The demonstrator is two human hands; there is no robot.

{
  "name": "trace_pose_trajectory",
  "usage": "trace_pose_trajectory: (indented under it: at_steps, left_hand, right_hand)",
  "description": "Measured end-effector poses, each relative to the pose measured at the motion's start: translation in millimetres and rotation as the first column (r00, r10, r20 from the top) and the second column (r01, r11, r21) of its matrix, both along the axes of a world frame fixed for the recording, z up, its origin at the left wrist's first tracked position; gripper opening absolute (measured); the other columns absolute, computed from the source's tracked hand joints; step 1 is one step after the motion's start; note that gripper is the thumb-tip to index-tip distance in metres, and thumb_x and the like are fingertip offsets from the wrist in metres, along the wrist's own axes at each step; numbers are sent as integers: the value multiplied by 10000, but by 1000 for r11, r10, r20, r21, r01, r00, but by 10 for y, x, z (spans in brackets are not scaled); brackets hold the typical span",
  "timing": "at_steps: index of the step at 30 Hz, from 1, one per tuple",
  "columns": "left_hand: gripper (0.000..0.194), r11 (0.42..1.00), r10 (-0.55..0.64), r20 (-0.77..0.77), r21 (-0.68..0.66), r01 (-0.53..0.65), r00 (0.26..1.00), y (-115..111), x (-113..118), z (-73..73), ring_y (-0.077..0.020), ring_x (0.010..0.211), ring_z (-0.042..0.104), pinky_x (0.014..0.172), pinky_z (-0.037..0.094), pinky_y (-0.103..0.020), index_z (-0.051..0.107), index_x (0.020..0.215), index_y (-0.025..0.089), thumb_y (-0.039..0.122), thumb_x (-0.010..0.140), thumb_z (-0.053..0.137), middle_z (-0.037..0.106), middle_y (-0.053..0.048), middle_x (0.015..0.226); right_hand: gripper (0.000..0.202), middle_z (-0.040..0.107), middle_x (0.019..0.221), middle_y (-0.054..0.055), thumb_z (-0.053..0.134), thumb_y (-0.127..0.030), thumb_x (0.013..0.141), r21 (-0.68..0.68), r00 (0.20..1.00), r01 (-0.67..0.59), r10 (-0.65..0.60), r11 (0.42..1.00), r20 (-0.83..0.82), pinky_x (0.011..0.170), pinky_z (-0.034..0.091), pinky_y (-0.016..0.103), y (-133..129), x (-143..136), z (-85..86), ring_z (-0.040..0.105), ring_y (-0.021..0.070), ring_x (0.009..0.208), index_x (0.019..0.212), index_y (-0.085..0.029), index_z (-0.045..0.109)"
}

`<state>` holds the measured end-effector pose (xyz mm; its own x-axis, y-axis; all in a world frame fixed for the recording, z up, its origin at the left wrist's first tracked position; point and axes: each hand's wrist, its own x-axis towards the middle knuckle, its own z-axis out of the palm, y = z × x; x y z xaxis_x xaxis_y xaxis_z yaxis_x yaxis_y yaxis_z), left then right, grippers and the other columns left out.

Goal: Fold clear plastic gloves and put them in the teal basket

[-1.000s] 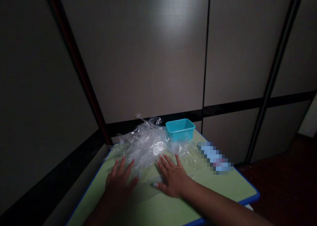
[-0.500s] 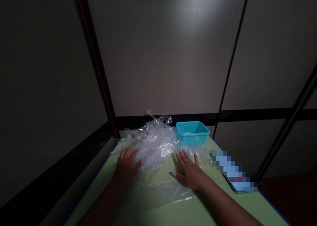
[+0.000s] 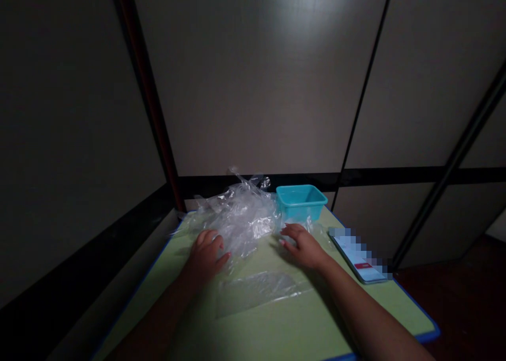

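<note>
A heap of crumpled clear plastic bags (image 3: 247, 211) lies on the far part of the green table. At its near left edge is my left hand (image 3: 206, 253), fingers bent and thumb apart, with nothing visibly gripped. My right hand (image 3: 302, 246) hovers at the heap's right side, its fingers curved and the thumb spread away from them. One flattened clear plastic bag (image 3: 256, 292) lies across the table between my forearms. Just beyond my right hand stands a turquoise plastic basket (image 3: 300, 205), with some clear plastic against its front.
A phone (image 3: 358, 258) with a lit, partly blurred screen lies by the right edge of the green table (image 3: 276, 334). The table has a blue rim. Behind it rise large grey panels (image 3: 261, 87) with dark strips.
My right hand has lifted and drawn its outstretched fingers into a curve. The left fingers are more bent. The whole view has shifted slightly, showing more of the table's near right corner.
</note>
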<state>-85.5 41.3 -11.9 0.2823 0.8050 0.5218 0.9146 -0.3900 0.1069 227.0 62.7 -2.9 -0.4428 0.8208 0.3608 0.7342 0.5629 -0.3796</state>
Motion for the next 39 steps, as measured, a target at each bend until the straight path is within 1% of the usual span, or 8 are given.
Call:
trace_pose_trajectory:
  at_steps: [3,8,13,19,23,26,34,39]
  left_hand:
    - [149,999,32,-18,43,-32,999,25,-18,8,-299,1148,385,960,369,-449,538,777,208,344,732,580,518,-81,1105]
    - [170,996,55,6,72,-55,998,30,-41,33,-306,1169,360,997,338,-449,592,807,200,359,751,569,510,-87,1141]
    - [191,998,1,-33,56,1,999,21,-40,24,-290,1179,330,1014,319,-457,651,881,231,341,789,524,504,-57,1170]
    - [234,995,-100,-29,9,100,995,65,-64,-52,-275,1138,358,994,332,-468,678,955,268,356,808,520,531,-41,1153]
    - [281,979,-193,-4,-64,193,981,40,-35,-48,-274,1156,363,989,334,-469,681,1025,287,375,836,493,533,-52,1198]
    - [308,973,-198,-15,-123,195,980,11,-11,-35,-277,1185,363,993,333,-464,672,1065,288,392,837,493,526,-56,1240]
    - [444,979,-135,-49,-163,125,990,36,3,-65,-266,1248,361,1038,295,-462,553,1233,193,383,839,472,502,-83,1329]
    - [410,982,-138,-43,-134,131,990,-4,46,-9,-272,1247,354,1032,306,-454,583,1191,215,388,838,468,480,-68,1346]
  right_hand:
    - [368,614,1092,112,417,-403,879,107,997,11,-3,994,-78,952,369,343,28,19,23,503,230,1096,1045,-156,634]
    - [367,622,974,104,380,-406,898,148,995,61,-48,987,-93,877,390,361,25,33,48,517,238,977,988,-162,639]
    - [355,628,877,88,397,-420,902,141,989,71,-51,988,-141,826,392,350,35,38,36,524,229,891,862,-170,647]
    - [278,621,812,67,443,-356,895,165,985,70,-41,984,-168,766,396,329,43,37,25,526,206,824,809,-170,631]
    - [242,615,787,65,464,-311,885,174,979,52,-16,983,-202,724,397,311,33,35,16,524,196,796,782,-162,624]
    - [228,614,775,60,479,-302,876,160,979,45,-12,986,-202,702,398,295,20,30,16,526,187,774,762,-162,619]
    - [219,618,783,54,480,-287,871,45,989,-19,26,999,-144,670,405,255,-37,7,-4,539,161,739,837,-149,646]
    - [235,627,825,53,507,-283,861,-6,991,-28,27,1000,-133,644,405,246,-41,-2,-12,538,137,670,986,-142,649]
